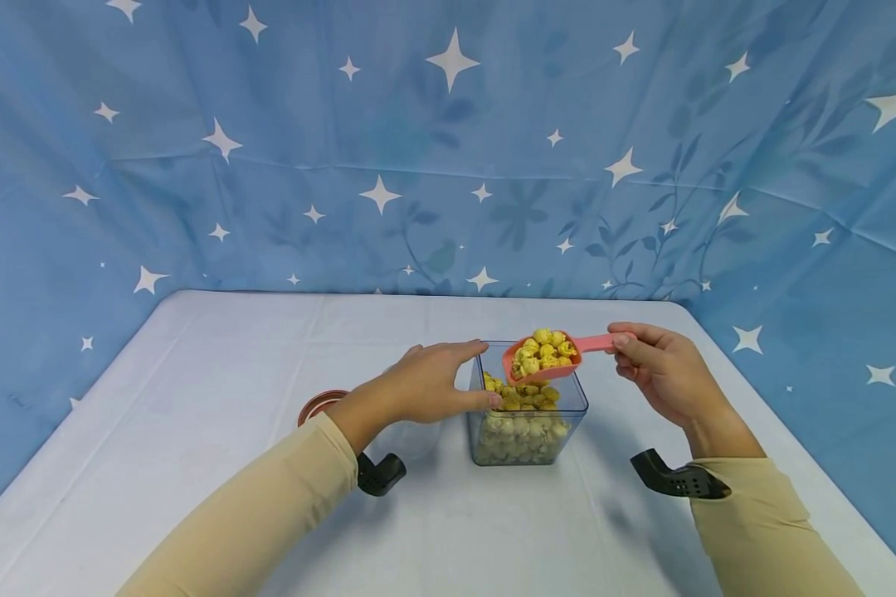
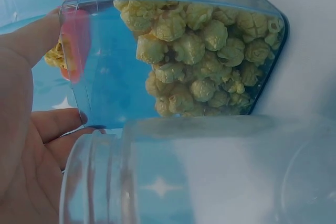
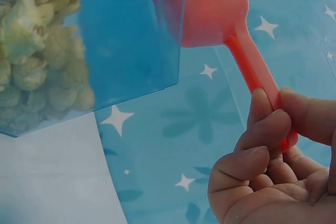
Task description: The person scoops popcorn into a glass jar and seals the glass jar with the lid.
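White table (image 1: pixel 216 365), left hand (image 1: pixel 433 383) touching clear tub (image 1: pixel 521 438), fingers apart, right hand (image 1: pixel 663 366) aloft, fingers pinching pink scoop (image 1: pixel 556 372)

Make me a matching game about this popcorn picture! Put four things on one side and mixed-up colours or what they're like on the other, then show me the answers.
Things:
1. scoop
2. tub
3. backdrop
4. tablecloth

What they're like:
A. plain white
B. pink and loaded with popcorn
C. blue with pale stars
D. see-through and partly filled

Right pairs: 1-B, 2-D, 3-C, 4-A
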Available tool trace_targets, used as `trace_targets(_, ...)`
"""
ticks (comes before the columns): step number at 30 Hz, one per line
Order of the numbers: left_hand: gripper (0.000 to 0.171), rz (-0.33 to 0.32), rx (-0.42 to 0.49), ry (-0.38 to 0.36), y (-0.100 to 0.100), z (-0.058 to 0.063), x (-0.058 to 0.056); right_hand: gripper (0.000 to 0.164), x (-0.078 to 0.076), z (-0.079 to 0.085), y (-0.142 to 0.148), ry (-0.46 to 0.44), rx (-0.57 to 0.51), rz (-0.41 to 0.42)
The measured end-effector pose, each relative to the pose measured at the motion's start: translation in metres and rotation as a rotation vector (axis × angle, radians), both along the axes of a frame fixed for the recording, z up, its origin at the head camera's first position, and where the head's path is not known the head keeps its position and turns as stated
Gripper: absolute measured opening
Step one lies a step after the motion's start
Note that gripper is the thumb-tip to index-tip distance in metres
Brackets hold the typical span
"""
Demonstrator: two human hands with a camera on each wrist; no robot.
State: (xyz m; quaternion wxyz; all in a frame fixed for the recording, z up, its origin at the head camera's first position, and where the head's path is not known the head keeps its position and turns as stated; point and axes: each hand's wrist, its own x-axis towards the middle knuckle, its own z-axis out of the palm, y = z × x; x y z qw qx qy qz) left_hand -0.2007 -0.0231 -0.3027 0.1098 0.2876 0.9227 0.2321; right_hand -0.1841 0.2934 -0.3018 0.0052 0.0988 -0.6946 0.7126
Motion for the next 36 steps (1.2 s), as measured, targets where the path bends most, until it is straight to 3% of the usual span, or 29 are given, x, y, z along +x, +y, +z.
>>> trace_targets(7, 0.083, 0.005, 0.064, 0.026, -0.009, -0.004, -0.001, 0.018, -0.002, 0.004, -0.006, 0.031, -0.030, 0.022)
trace_targets(18, 0.081, 0.045, 0.298, 0.036, -0.055, -0.005, 0.002, 0.020, 0.001, 0.015, -0.035, 0.081, -0.029, 0.039)
trace_targets(22, 0.077, 0.054, 0.361, 0.043, -0.069, -0.012, 0.006, 0.020, 0.002, 0.018, -0.046, 0.101, -0.017, 0.060)
trace_targets(29, 0.079, 0.085, 0.460, -0.007, -0.084, -0.027, 0.008, 0.017, 0.002, 0.018, -0.063, 0.096, 0.021, 0.067)
trace_targets(32, 0.082, 0.103, 0.481, -0.031, -0.086, -0.034, 0.009, 0.017, 0.002, 0.019, -0.070, 0.093, 0.078, 0.055)
trace_targets(36, 0.088, 0.135, 0.488, -0.077, -0.087, -0.042, 0.009, 0.032, 0.002, 0.022, -0.079, 0.093, 0.198, 0.026)
